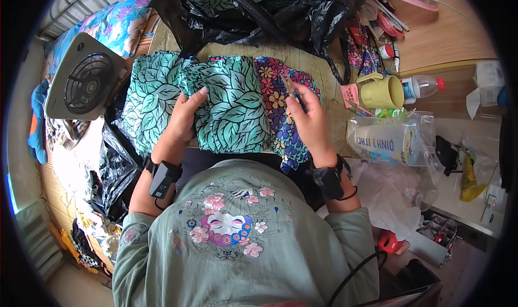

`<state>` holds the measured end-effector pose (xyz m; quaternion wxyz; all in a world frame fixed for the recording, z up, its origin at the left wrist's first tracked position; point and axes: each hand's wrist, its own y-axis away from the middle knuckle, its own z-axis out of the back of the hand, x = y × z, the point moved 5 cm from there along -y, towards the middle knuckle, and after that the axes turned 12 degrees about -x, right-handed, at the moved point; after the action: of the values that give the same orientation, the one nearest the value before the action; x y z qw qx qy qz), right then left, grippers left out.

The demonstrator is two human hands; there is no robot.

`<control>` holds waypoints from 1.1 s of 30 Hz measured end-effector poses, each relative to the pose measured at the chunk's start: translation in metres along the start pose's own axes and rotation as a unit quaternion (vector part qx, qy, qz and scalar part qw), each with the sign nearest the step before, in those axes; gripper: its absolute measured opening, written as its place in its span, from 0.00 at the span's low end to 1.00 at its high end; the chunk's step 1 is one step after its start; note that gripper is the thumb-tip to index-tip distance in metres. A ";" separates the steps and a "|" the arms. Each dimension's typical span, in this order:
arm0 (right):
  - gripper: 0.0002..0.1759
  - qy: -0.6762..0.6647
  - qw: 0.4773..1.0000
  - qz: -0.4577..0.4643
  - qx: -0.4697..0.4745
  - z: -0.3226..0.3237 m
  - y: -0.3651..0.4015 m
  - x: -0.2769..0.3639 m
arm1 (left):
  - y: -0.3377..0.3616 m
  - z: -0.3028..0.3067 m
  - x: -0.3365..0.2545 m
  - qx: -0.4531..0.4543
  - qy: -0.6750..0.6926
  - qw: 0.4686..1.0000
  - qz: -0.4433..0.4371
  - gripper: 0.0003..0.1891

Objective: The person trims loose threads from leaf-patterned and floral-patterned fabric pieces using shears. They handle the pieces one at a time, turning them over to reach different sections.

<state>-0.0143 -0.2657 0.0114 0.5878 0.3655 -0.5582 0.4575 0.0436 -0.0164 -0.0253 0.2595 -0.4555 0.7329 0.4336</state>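
Note:
My left hand (186, 115) grips the teal leaf-print fabric (232, 107) near a bunched fold, thumb on top and the other fingers partly hidden. More of the same leaf print (154, 99) spreads out left of that hand. My right hand (308, 118) is closed around what look like small thread snips (291, 88), their tips pointing up and left. It hovers over a dark floral fabric (278, 99), which lies partly beneath the leaf print at its right side.
A black plastic bag (259, 26) with more leaf-print cloth sits at the table's far side. To the right are a yellow mug (384, 92), a plastic bottle (423, 85) and a clear plastic bag (391, 139). A grey fan (86, 80) stands at the left.

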 end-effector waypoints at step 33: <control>0.29 0.198 0.932 0.264 0.151 -0.037 0.043 0.026 | 0.007 -0.024 -0.013 0.000 -0.145 0.989 -0.027 0.14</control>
<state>-0.0439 -0.2137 0.0300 0.4821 0.1911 -0.4311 0.7384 0.0433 -0.0301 -0.0002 0.3749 -0.4070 0.6751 0.4878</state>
